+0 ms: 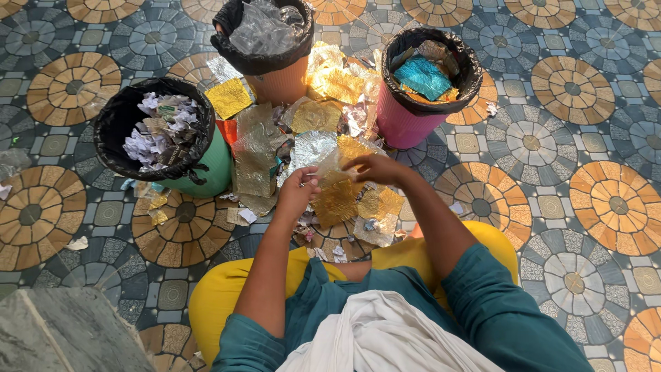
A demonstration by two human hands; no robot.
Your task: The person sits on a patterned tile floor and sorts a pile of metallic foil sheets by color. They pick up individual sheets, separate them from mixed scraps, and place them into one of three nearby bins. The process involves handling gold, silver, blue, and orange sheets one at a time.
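Both hands, left hand (pixel 297 191) and right hand (pixel 375 167), pinch one clear wrapper sheet (pixel 329 169) between them. Foil pile (pixel 303 138) lies at 12 o'clock; right hand nearer pink bin (pixel 406 120).

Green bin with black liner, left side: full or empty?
Nearly full. The green bin with black liner stands upright, crumpled white and grey paper scraps reaching near its rim.

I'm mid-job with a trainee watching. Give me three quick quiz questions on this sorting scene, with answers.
1. True or false: three lined bins stand beyond the wrapper pile.
2. Which bin holds the blue crumpled piece? A green B pink C orange
3. What do both hands hold between them?

Key:
1. True: green bin, orange bin, pink bin.
2. B, blue piece.
3. Left hand and right hand hold a clear wrapper.
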